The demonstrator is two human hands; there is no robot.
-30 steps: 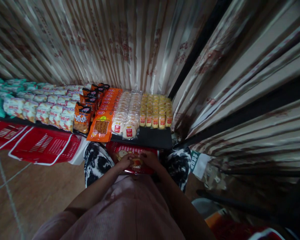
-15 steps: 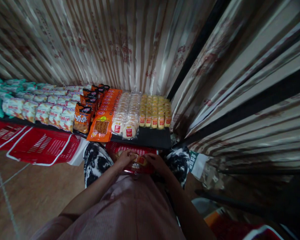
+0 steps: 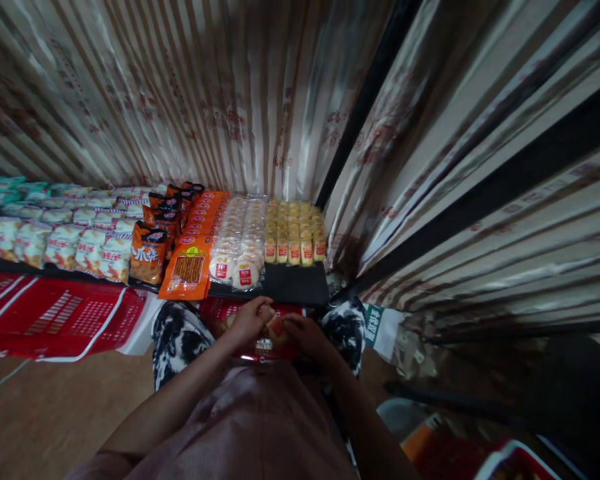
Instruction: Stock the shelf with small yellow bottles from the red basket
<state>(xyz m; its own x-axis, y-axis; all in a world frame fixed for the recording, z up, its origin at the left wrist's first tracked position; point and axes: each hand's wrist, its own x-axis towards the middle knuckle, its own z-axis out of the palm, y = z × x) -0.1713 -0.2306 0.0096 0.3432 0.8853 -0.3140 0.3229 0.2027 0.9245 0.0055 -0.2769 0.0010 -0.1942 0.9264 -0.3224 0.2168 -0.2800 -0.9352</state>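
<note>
Both hands [image 3: 275, 327] curled, seemingly around a snack packet [image 3: 274, 328], over red basket [image 3: 220, 310].

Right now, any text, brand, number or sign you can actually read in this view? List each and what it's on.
Nothing fully readable.
Large white characters on the dark orange snack bag: blurred, not legible.
Red labels on the round white pastry packs: too small.
Yellow badge on the flat orange snack pack: too small.
White print on the green-and-white tag: blurred.

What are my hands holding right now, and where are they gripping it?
Both hands, left hand and right hand, hold a small snack packet between them over the red basket, fingers at its opposite ends.
</note>
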